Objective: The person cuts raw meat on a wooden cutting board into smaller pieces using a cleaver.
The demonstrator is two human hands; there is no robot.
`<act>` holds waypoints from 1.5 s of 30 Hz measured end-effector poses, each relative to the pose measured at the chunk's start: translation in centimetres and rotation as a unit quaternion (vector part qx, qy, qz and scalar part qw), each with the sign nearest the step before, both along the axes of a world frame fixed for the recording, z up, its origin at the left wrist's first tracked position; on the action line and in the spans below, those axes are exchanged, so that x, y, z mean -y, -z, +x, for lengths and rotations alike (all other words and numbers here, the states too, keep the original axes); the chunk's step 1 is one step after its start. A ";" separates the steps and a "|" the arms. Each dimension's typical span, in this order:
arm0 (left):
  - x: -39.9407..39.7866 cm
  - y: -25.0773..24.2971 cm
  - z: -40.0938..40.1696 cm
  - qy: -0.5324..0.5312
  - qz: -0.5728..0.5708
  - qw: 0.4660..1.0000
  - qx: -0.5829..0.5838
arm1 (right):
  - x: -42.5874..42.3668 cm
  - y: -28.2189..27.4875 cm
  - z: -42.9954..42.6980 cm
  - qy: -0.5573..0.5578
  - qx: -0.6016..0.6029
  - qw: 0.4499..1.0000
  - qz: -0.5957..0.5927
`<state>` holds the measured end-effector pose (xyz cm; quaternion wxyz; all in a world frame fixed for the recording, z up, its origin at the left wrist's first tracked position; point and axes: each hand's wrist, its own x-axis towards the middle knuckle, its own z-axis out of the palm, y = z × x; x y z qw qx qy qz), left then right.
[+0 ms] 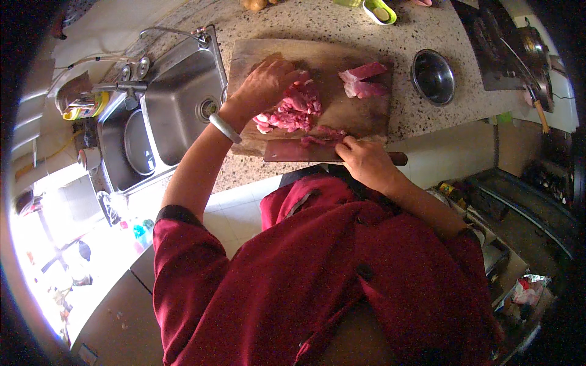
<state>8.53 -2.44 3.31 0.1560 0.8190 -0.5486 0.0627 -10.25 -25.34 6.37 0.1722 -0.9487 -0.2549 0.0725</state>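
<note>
On a wooden cutting board [361, 116] lies a heap of chopped raw meat [295, 110]. My left hand [270, 82], with a pale bangle at the wrist, is over the heap's upper left side; its fingertips touch or nearly touch the meat, and what is under the palm is hidden. A cleaver [293, 152] lies flat along the board's near edge, its handle pointing right. My right hand [364, 158] is at the blade's handle end, its fingers on small strips of meat [322, 136] on the blade. Two larger raw meat pieces [366, 80] sit at the board's upper right.
A steel double sink [176, 100] is at the left, with a faucet [121, 87]. Right of the board stands a metal bowl [433, 78] on the speckled counter [393, 41]. A green-rimmed dish [380, 13] is at the far edge, and a stove [490, 45] with a pan is farther right.
</note>
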 end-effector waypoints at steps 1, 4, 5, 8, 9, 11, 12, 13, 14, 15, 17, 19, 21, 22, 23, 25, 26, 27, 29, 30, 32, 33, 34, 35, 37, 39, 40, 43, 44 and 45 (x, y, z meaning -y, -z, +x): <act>0.1 0.1 -0.4 -0.022 -0.005 0.999 -0.028 | 0.0 -0.1 0.1 -0.005 0.002 1.000 -0.003; 0.2 0.1 -2.0 -0.064 -0.022 0.996 -0.056 | 0.0 0.0 0.2 -0.011 0.003 1.000 -0.007; 0.0 0.3 -2.4 -0.083 -0.034 0.994 -0.056 | 0.0 0.1 0.2 -0.011 0.002 1.000 -0.007; -0.6 0.3 -3.1 -0.092 -0.054 0.985 -0.138 | 0.0 -0.1 0.4 -0.021 0.012 1.000 -0.011; -0.8 0.1 -3.3 -0.103 -0.069 0.974 -0.191 | 0.0 -0.1 0.6 -0.028 0.012 0.999 -0.010; -3.0 2.4 -2.9 -0.125 -0.058 0.973 -0.187 | -0.3 -0.3 0.9 -0.022 -0.015 1.000 0.007; -3.3 2.2 -2.7 -0.165 -0.142 0.912 -0.347 | -0.5 -0.6 1.2 -0.025 -0.015 1.000 0.005; -3.8 1.5 -2.6 -0.200 -0.219 0.818 -0.492 | -1.0 -1.1 1.5 -0.015 -0.033 0.999 0.015; -5.1 0.2 -2.5 -0.203 -0.277 0.736 -0.584 | -1.7 -1.3 1.8 -0.006 -0.051 0.998 0.025; -5.6 -1.9 -2.7 -0.247 -0.315 0.693 -0.600 | -2.3 -1.2 2.1 -0.005 -0.052 0.998 0.023; -8.4 -2.1 -3.3 -0.294 -0.394 0.689 -0.532 | -3.8 -1.1 3.0 0.026 -0.098 0.994 0.051; -10.3 -3.2 -4.8 -0.311 -0.482 0.581 -0.577 | -4.6 -0.6 4.0 0.030 -0.101 0.990 0.090; -11.8 -2.7 -6.5 -0.331 -0.496 0.540 -0.594 | -5.1 -0.1 4.8 0.078 -0.135 0.982 0.109; -12.1 -2.8 -7.5 -0.379 -0.474 0.532 -0.590 | -5.2 -0.1 5.2 0.101 -0.159 0.976 0.109; -12.2 -2.6 -8.3 -0.426 -0.451 0.523 -0.585 | -5.0 0.2 5.4 0.109 -0.152 0.976 0.109; -11.6 -0.9 -10.3 -0.479 -0.416 0.573 -0.520 | -4.9 -0.5 5.8 0.113 -0.153 0.974 0.126; -10.8 -0.3 -11.1 -0.495 -0.374 0.581 -0.527 | -4.7 0.0 5.8 0.117 -0.128 0.977 0.126; -9.7 0.1 -11.5 -0.507 -0.330 0.589 -0.536 | -4.5 0.2 5.9 0.128 -0.121 0.975 0.133; -7.4 3.3 -12.7 -0.505 -0.343 0.635 -0.473 | -4.5 -0.7 6.3 0.164 -0.195 0.961 0.107; -6.1 3.7 -12.9 -0.516 -0.336 0.626 -0.478 | -4.3 -0.4 6.4 0.151 -0.169 0.968 0.106; -3.6 2.5 -12.9 -0.551 -0.277 0.671 -0.411 | -4.4 -0.5 6.4 0.148 -0.139 0.975 0.094; -2.8 2.1 -13.1 -0.557 -0.268 0.663 -0.422 | -4.4 -0.5 6.4 0.150 -0.106 0.979 0.086; -2.4 1.6 -13.3 -0.562 -0.212 0.708 -0.371 | -4.4 -0.5 6.5 0.162 -0.119 0.975 0.094; -2.2 1.3 -13.4 -0.562 -0.154 0.748 -0.317 | -4.4 -0.4 6.5 0.160 -0.120 0.976 0.092; -2.4 1.4 -13.6 -0.573 -0.110 0.776 -0.239 | -4.4 -0.5 6.6 0.160 -0.131 0.976 0.061; -3.1 1.8 -13.2 -0.571 -0.155 0.800 -0.100 | -4.6 -0.5 6.5 0.159 -0.121 0.978 0.055; -3.3 1.4 -13.0 -0.530 -0.199 0.819 -0.092 | -4.6 -0.4 6.4 0.155 -0.111 0.980 0.052; -3.7 2.3 -13.3 -0.405 -0.216 0.876 -0.144 | -4.8 -0.6 6.3 0.155 -0.108 0.981 0.047; -3.3 2.6 -13.4 -0.399 -0.227 0.866 -0.196 | -5.0 -0.8 6.2 0.160 -0.115 0.979 0.048; -2.9 2.8 -13.6 -0.397 -0.237 0.863 -0.203 | -5.2 -1.0 6.2 0.162 -0.113 0.979 0.047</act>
